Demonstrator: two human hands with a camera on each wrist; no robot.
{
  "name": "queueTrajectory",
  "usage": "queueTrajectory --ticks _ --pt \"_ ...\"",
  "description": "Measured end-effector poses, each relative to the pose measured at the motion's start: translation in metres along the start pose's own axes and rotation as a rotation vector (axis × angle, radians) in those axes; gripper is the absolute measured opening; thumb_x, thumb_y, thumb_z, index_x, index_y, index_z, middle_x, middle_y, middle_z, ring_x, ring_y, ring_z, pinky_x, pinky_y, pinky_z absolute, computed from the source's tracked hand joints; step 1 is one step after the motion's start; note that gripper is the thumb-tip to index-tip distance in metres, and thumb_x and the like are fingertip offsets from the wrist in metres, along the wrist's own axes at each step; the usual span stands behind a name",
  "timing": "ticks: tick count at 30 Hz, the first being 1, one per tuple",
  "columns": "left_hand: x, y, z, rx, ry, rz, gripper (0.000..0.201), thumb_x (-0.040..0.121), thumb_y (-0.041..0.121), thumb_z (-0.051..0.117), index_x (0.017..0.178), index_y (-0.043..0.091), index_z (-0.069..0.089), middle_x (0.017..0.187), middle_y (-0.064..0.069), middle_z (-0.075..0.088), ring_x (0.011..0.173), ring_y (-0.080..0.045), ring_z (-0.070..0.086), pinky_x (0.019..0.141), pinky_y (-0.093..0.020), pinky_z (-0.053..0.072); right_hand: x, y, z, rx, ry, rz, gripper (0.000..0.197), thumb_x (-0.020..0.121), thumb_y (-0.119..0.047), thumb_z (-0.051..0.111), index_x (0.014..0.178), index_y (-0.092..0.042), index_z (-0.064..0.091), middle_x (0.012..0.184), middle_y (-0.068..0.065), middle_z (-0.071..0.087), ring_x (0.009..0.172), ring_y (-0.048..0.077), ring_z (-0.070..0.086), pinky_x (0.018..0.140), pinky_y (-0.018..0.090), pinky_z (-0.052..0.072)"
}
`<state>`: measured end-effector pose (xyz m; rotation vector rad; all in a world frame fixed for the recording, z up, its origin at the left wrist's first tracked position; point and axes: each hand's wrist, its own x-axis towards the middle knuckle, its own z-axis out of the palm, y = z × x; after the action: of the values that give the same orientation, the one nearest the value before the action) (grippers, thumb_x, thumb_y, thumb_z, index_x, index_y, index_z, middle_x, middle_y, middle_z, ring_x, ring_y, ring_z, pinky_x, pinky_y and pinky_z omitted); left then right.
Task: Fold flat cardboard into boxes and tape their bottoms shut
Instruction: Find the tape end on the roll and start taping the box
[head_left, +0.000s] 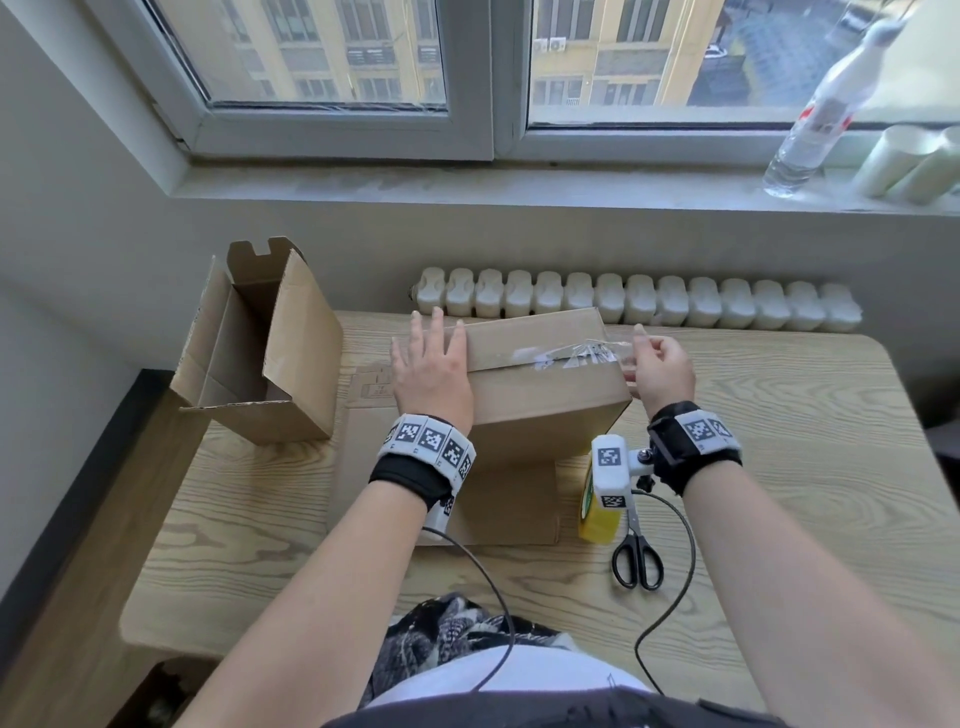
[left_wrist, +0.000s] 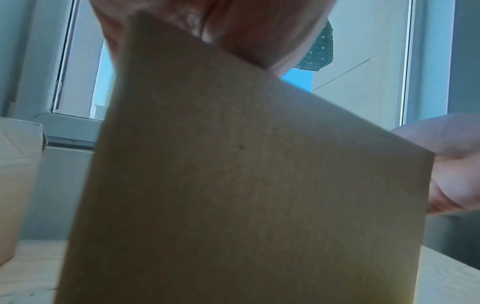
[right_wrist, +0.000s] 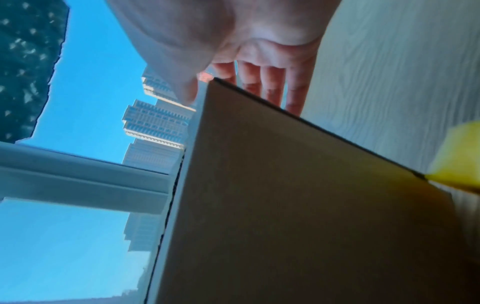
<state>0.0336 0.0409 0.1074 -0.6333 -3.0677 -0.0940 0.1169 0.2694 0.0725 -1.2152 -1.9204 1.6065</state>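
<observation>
A brown cardboard box (head_left: 540, 384) stands on the wooden table (head_left: 779, 467) with its closed flaps facing up. My left hand (head_left: 431, 343) lies flat on the left end of those flaps, fingers straight, pressing down. A strip of clear tape (head_left: 587, 356) runs along the flap seam toward the right edge. My right hand (head_left: 641, 345) pinches the tape's free end just past the box's right corner. In the left wrist view the box wall (left_wrist: 233, 185) fills the frame. The right wrist view shows the box corner (right_wrist: 285, 205) under my right hand's fingers (right_wrist: 270, 82).
An open-topped box (head_left: 260, 358) stands at the table's left. Flat cardboard (head_left: 498, 509) lies under the taped box. A yellow tape roll (head_left: 597, 514) and black scissors (head_left: 636, 561) lie near my right wrist. A radiator (head_left: 639, 304) runs behind; a bottle (head_left: 821, 114) stands on the sill.
</observation>
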Motion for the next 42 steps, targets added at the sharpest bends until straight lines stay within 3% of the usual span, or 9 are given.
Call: queueTrajectory --ticks 3,7,9,12,18,22,30,35,42 --pt "0.001 0.009 -0.002 -0.100 0.058 0.055 0.058 0.095 0.000 0.031 0.151 0.014 0.031 0.161 -0.005 0.026 0.150 -0.025 0.017 0.123 -0.043 0.011 -0.010 0.000 0.000 0.218 -0.067 0.133 0.033 0.099 -0.042 0.053 0.090 -0.010 0.060 0.079 0.001 0.063 0.067 0.013 0.060 0.059 0.028 0.049" --pt "0.002 0.026 -0.003 -0.180 0.048 0.017 0.050 0.099 0.006 0.033 0.148 0.012 0.037 0.160 -0.006 0.029 0.149 -0.024 0.020 0.121 -0.039 0.007 -0.011 0.005 -0.001 0.255 -0.083 0.119 0.025 0.098 -0.023 0.058 0.076 -0.014 0.058 0.074 0.000 0.062 0.064 0.013 0.058 0.052 0.023 0.047" --pt "0.006 0.036 -0.006 -0.218 -0.026 -0.033 0.048 0.104 0.026 0.031 0.150 0.013 0.032 0.161 -0.008 0.024 0.150 -0.030 0.014 0.122 -0.045 0.007 -0.010 0.006 -0.001 0.231 -0.062 0.058 0.023 0.100 -0.016 0.053 0.077 -0.015 0.056 0.073 0.001 0.061 0.065 0.015 0.060 0.051 0.025 0.048" --pt "0.010 0.048 0.002 -0.143 -0.158 -0.065 0.065 0.102 0.053 0.017 0.157 0.018 0.010 0.165 -0.011 0.003 0.151 -0.037 -0.003 0.121 -0.055 0.002 -0.007 0.003 -0.002 0.136 0.039 -0.100 0.022 0.100 -0.015 0.053 0.079 -0.019 0.058 0.072 0.002 0.064 0.066 0.020 0.065 0.059 0.036 0.055" --pt "0.007 0.050 0.018 -0.064 -0.140 -0.080 0.070 0.100 0.058 0.007 0.157 0.021 -0.009 0.163 -0.012 -0.014 0.149 -0.036 -0.015 0.120 -0.056 -0.004 -0.009 -0.010 -0.008 -0.046 0.188 -0.403 0.013 0.095 -0.022 0.062 0.083 -0.021 0.067 0.063 -0.011 0.061 0.057 0.008 0.059 0.066 0.038 0.058" --pt "0.009 0.050 0.018 -0.060 -0.155 -0.085 0.070 0.100 0.058 0.006 0.156 0.021 -0.011 0.163 -0.012 -0.016 0.149 -0.035 -0.016 0.120 -0.056 -0.005 -0.010 -0.010 -0.008 -0.075 0.236 -0.467 0.012 0.094 -0.024 0.063 0.087 -0.020 0.071 0.064 -0.012 0.061 0.060 0.014 0.062 0.067 0.040 0.057" --pt "0.009 0.052 0.018 -0.057 -0.152 -0.080 0.068 0.101 0.054 0.008 0.156 0.020 -0.013 0.162 -0.012 -0.019 0.149 -0.032 -0.018 0.120 -0.054 -0.008 0.003 0.012 -0.008 -0.184 0.168 -0.330 0.017 0.093 -0.029 0.063 0.076 -0.030 0.067 0.066 -0.008 0.066 0.068 0.022 0.066 0.069 0.045 0.057" --pt "0.011 0.051 0.016 -0.067 -0.136 -0.084 0.068 0.101 0.055 0.012 0.157 0.022 -0.008 0.164 -0.008 -0.012 0.151 -0.027 -0.013 0.121 -0.051 -0.007 0.005 0.015 -0.002 -0.177 0.142 -0.259 0.020 0.093 -0.026 0.064 0.073 -0.026 0.066 0.063 -0.007 0.065 0.066 0.024 0.065 0.070 0.043 0.057" --pt "0.011 0.051 0.017 -0.044 -0.143 -0.086 0.070 0.100 0.057 0.010 0.156 0.021 -0.010 0.164 -0.007 -0.013 0.151 -0.027 -0.014 0.121 -0.051 -0.008 0.006 0.022 0.006 -0.056 0.000 -0.136 0.016 0.089 -0.022 0.071 0.080 -0.009 0.073 0.065 -0.002 0.066 0.060 0.011 0.058 0.062 0.028 0.049"
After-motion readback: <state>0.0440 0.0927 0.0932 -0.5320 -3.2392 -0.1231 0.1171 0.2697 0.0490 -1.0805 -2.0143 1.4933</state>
